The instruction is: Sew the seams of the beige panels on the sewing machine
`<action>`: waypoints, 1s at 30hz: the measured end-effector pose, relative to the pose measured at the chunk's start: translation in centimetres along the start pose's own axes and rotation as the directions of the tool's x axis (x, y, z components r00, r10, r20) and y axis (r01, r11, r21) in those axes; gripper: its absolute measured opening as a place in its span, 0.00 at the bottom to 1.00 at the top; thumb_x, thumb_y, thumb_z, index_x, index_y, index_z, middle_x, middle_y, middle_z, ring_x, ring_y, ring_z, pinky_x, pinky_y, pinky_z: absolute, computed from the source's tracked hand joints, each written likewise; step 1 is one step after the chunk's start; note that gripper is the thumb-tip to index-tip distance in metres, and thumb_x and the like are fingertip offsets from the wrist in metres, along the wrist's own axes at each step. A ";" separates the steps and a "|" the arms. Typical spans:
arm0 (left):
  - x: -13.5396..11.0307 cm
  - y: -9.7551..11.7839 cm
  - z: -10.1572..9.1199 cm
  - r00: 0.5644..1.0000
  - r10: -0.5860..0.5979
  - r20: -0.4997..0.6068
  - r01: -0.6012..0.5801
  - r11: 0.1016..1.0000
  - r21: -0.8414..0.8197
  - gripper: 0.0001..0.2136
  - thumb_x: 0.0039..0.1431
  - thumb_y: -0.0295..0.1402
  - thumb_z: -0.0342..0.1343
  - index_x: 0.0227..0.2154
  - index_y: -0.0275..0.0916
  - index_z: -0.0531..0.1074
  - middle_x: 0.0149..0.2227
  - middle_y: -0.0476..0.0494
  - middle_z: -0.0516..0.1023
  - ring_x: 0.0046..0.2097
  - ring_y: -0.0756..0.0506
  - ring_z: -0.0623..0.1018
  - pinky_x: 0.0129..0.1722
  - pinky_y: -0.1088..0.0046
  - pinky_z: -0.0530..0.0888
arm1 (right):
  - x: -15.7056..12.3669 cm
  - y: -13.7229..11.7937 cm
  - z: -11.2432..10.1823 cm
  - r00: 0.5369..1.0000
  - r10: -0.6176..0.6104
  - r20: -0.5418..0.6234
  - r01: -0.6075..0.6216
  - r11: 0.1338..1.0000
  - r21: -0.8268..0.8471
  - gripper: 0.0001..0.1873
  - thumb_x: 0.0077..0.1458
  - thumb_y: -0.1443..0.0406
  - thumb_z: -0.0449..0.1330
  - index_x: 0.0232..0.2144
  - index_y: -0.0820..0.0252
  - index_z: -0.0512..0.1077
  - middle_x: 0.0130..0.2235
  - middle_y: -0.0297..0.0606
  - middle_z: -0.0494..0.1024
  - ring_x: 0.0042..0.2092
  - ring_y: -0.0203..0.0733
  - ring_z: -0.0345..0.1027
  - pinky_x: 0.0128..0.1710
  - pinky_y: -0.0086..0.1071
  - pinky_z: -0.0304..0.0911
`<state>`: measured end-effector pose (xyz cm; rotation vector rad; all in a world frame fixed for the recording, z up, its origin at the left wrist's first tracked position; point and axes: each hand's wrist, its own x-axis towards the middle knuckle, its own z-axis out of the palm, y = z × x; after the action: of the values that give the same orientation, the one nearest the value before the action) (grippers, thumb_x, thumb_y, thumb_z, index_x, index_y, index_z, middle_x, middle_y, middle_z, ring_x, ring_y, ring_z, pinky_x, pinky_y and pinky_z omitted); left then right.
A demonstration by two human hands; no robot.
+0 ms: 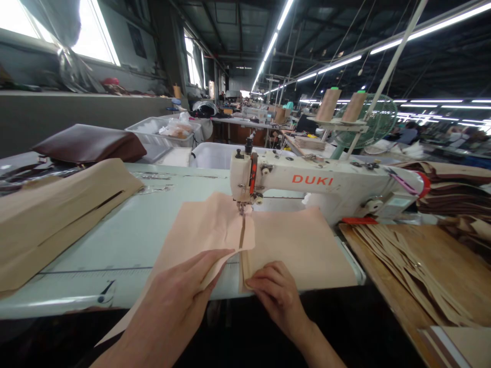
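Far left on the table (126,240) lies a stack of tan pieces (57,214). Behind it sits a brown bag (90,144). Next comes the left hand (184,291). Its grip is spread flat, with the fingers long and close together, pressing down on the left cloth (207,225). That cloth lies on the table and runs up to the needle (242,208) of the sewing machine (310,181). A thin gap shows between it and the right cloth (303,245), which lies flat just beside it, under the machine's arm. The right hand (276,291) has curled fingers, and its grip pinches the near edge of the right cloth. Far right, thin strips (406,260) lie on a wooden board (452,266).

To do this well, I think both hands should feed the cloth slowly and evenly, so the two edges meet side by side right at the needle. Press lightly and don't tug. Fingers belong well back from the needle.
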<state>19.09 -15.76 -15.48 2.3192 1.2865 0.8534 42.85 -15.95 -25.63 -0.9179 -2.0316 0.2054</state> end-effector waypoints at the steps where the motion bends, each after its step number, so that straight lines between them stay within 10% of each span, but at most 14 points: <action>1: -0.1 0.1 0.0 1.000 -0.007 0.018 0.007 1.000 -0.021 0.16 0.71 0.37 0.43 0.58 0.52 0.67 0.52 0.54 0.76 0.51 0.50 0.77 0.50 0.83 0.72 | 0.0 0.1 -0.2 1.000 0.003 0.006 -0.003 1.000 -0.003 0.08 0.65 0.69 0.58 0.45 0.56 0.75 0.40 0.38 0.77 0.41 0.42 0.64 0.41 0.40 0.62; 14: -0.5 -0.1 1.0 0.996 0.032 0.088 -0.027 0.998 -0.058 0.18 0.67 0.29 0.43 0.55 0.53 0.66 0.51 0.57 0.76 0.50 0.53 0.77 0.50 0.84 0.70 | 0.3 -0.7 0.1 1.000 -0.030 -0.006 0.030 0.998 -0.048 0.10 0.63 0.69 0.61 0.46 0.52 0.75 0.40 0.35 0.78 0.40 0.43 0.60 0.39 0.40 0.57; 25: -1.5 -1.0 2.8 0.878 0.475 -0.054 -0.435 0.841 0.321 0.27 0.50 0.16 0.41 0.51 0.40 0.68 0.51 0.53 0.77 0.56 0.54 0.73 0.65 0.81 0.56 | -0.1 -1.1 0.1 0.998 -0.044 0.038 0.047 0.996 -0.080 0.07 0.65 0.70 0.57 0.35 0.58 0.73 0.37 0.35 0.76 0.40 0.44 0.58 0.41 0.43 0.53; 30: -2.2 -1.6 5.7 0.856 0.517 -0.017 -0.462 0.779 0.424 0.22 0.57 0.16 0.42 0.48 0.39 0.73 0.53 0.52 0.77 0.58 0.51 0.72 0.68 0.77 0.51 | -0.7 -0.5 0.9 0.996 -0.090 -0.028 0.088 0.993 -0.083 0.12 0.62 0.73 0.51 0.26 0.61 0.66 0.31 0.37 0.71 0.40 0.45 0.57 0.40 0.44 0.52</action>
<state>20.89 -16.86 -21.40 3.0674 0.9770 0.9827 42.13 -16.64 -26.45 -0.8730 -2.0593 0.0592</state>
